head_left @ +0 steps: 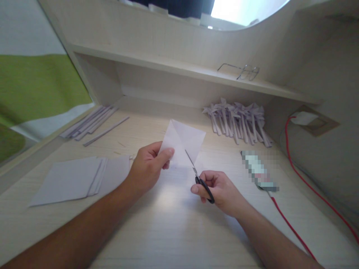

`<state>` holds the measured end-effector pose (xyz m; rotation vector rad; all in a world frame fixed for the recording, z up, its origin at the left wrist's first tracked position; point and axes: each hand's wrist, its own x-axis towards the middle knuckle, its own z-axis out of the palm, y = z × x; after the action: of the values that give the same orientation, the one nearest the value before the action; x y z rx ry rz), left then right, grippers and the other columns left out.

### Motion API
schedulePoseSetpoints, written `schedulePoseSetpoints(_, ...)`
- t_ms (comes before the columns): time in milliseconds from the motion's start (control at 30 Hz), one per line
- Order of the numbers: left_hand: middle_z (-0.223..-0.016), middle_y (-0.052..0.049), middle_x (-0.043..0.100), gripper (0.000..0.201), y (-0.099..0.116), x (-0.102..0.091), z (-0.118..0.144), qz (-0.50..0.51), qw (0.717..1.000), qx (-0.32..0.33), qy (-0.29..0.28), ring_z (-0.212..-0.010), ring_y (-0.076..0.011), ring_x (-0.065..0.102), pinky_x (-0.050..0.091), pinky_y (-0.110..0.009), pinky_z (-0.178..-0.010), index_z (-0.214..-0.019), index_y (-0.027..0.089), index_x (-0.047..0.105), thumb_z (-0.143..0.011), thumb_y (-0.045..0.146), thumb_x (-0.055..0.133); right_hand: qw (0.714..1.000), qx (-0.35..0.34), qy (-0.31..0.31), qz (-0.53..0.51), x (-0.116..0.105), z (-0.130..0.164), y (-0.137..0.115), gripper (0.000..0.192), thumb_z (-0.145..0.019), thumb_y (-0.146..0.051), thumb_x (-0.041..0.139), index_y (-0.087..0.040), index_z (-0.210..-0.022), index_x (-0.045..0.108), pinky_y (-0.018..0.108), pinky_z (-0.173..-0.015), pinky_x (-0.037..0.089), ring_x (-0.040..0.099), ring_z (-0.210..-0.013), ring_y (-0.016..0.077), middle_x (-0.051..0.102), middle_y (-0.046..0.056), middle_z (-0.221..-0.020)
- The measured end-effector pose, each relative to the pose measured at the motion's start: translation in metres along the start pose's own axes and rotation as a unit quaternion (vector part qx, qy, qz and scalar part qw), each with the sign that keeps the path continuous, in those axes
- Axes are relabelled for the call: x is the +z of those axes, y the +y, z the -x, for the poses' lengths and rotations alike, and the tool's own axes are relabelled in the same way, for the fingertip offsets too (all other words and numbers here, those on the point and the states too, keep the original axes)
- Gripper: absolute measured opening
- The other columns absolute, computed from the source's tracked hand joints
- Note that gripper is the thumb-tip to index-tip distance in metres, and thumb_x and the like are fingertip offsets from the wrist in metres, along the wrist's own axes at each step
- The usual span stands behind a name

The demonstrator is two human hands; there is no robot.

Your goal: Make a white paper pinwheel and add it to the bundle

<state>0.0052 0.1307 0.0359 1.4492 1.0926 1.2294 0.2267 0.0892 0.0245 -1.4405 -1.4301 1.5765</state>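
My left hand [151, 162] pinches the lower left corner of a white square paper sheet [190, 136], held up above the desk. A crease runs diagonally across the sheet from its top corner. In my right hand [217, 188] is a pair of black-handled scissors [204, 188], with fingers around the handles. The blades point up and to the left and overlap the sheet near its lower right part. Whether the blades are cutting into the paper or only in front of it, I cannot tell.
Stacked white paper sheets [70, 177] lie at left, with several rolled paper sticks [86, 121] behind them. Paper pinwheels [238, 116] sit at the back right. A phone [258, 170] with a red cable [291, 224] lies at right. Glasses [248, 72] rest on the shelf [168, 65].
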Motion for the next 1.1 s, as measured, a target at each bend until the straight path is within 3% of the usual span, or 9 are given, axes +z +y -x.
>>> schedulePoseSetpoints(533,-0.057,0.002,0.053,0.032,-0.0004,0.0019,-0.0003,0.005,1.0,-0.001,-0.012,-0.057,-0.0135,0.047,0.038,-0.028,-0.058,-0.061,0.018,0.059,-0.087,0.035,0.064,1.0,0.002,0.008,-0.02,0.0016,0.0013,-0.0038,0.047,-0.061,-0.051,0.091,-0.018,-0.061,0.057,0.024,-0.048,0.027,0.043,-0.047,0.0087,0.06,-0.002,-0.051)
schedulePoseSetpoints(1100,-0.056,0.002,0.054,0.033,0.0039,0.0026,0.0004,0.0,1.0,-0.001,-0.009,-0.056,-0.0127,0.048,0.037,-0.026,-0.056,-0.06,0.018,0.058,-0.086,0.036,0.066,1.0,-0.002,0.011,-0.015,0.0002,-0.0009,-0.0004,0.048,-0.063,-0.055,0.089,-0.019,-0.064,0.058,0.024,-0.048,0.028,0.045,-0.047,0.0093,0.06,-0.002,-0.052)
